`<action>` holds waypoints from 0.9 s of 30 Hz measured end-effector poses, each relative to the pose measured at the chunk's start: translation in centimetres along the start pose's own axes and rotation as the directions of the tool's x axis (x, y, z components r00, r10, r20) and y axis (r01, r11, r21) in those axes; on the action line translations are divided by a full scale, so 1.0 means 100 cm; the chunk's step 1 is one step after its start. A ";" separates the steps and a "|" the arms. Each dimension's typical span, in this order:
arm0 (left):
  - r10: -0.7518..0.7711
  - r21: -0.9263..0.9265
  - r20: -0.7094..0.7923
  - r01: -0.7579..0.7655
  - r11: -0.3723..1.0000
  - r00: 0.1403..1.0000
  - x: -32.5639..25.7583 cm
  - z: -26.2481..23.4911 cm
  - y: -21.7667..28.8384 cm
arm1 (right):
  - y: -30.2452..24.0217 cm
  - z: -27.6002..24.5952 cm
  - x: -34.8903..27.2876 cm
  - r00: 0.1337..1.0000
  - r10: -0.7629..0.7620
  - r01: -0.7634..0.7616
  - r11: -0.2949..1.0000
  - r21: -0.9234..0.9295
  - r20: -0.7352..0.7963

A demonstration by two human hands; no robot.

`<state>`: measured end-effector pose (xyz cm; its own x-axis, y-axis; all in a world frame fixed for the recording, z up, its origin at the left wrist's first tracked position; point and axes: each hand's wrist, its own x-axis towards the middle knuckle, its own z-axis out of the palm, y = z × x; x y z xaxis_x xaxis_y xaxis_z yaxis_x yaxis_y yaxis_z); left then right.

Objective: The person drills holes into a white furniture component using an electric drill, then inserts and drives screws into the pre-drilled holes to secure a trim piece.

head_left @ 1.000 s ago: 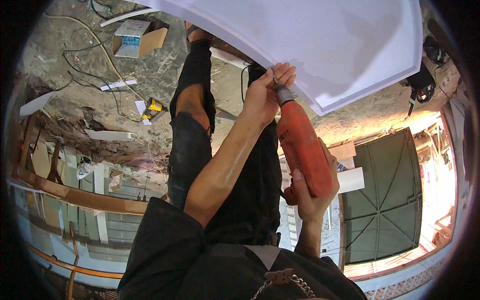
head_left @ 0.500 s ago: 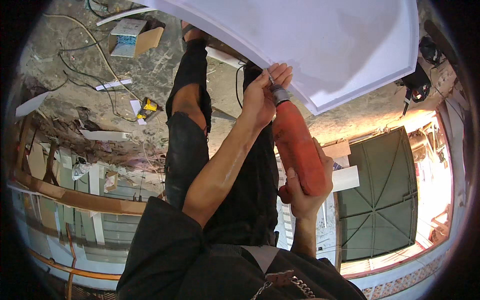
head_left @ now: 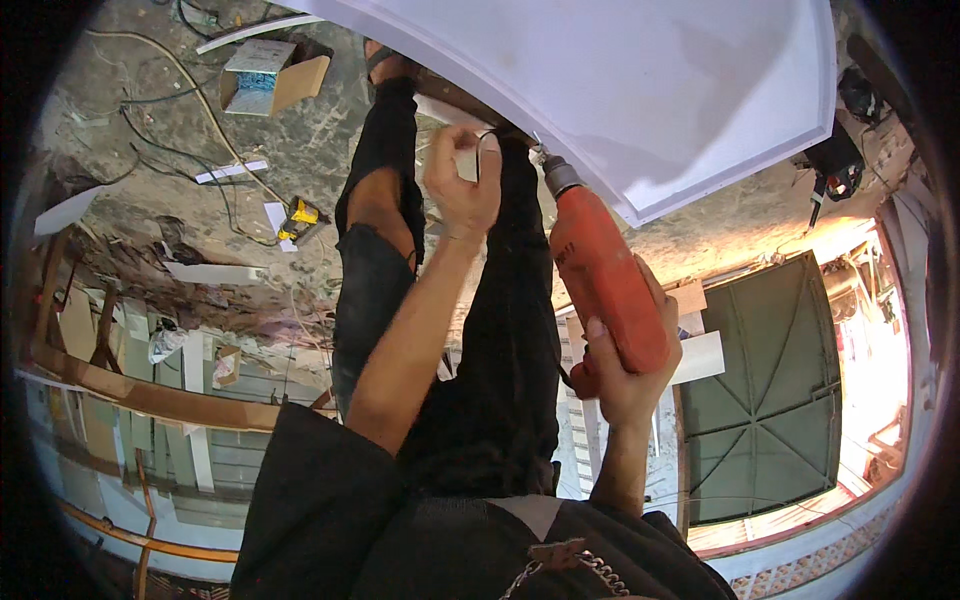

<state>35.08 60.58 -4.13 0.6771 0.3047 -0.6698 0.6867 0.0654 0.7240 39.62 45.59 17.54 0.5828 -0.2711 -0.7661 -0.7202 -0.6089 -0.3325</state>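
Observation:
My right hand [head_left: 635, 375] grips the handle of a red power drill [head_left: 608, 275]. The drill's grey chuck [head_left: 562, 176] points away from me, and its short bit ends beside the near edge of a large white panel [head_left: 690, 90]. I cannot tell whether the bit touches that edge. Left of the drill, over my legs, my left hand [head_left: 465, 190] is raised apart from it. Its fingers are curled in toward the thumb; anything between them is too small or hidden to make out.
On the floor at far left lie an opened cardboard box [head_left: 258, 85] with blue contents, a yellow-and-black tool [head_left: 301, 218], loose cables [head_left: 190, 80] and white strips [head_left: 232, 171]. A black tool or machine [head_left: 838, 165] sits past the panel's right corner. A green metal panel [head_left: 765, 390] is at right.
My left hand has left the drill's chuck and bit and moved left, its fingers curling in. The drill has shifted slightly right and toward me, still in my right hand.

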 end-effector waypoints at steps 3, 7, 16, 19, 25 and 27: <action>0.512 0.518 0.329 -0.605 0.604 0.793 0.042 -0.022 0.054 | -0.002 -0.001 0.003 1.000 0.008 -0.008 1.000 0.004 0.018; 0.381 0.368 0.837 -0.919 0.138 0.392 0.086 -0.031 0.033 | -0.010 0.001 0.008 0.994 -0.083 0.087 0.994 -0.070 0.066; 0.617 0.293 0.754 -0.956 -0.006 0.227 0.112 -0.021 0.001 | -0.027 0.004 0.015 0.994 -0.051 0.069 0.981 -0.183 0.101; 0.641 0.293 0.739 -0.956 -0.031 0.206 0.114 -0.022 -0.001 | -0.037 0.003 0.019 0.989 -0.051 0.082 0.972 -0.219 0.141; 0.641 0.297 0.739 -0.954 -0.033 0.208 0.115 -0.021 -0.006 | -0.039 0.001 0.026 0.989 -0.059 0.089 0.971 -0.222 0.138; 0.647 0.297 0.733 -0.954 -0.026 0.211 0.115 -0.020 -0.005 | -0.036 0.002 0.025 0.989 -0.063 0.093 0.968 -0.234 0.130</action>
<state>42.02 65.96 -11.90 0.7806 -0.5901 0.2061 -0.5856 -0.5749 0.5715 43.62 47.23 16.72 0.5734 -0.1326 -0.8085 -0.5548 -0.7889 -0.2641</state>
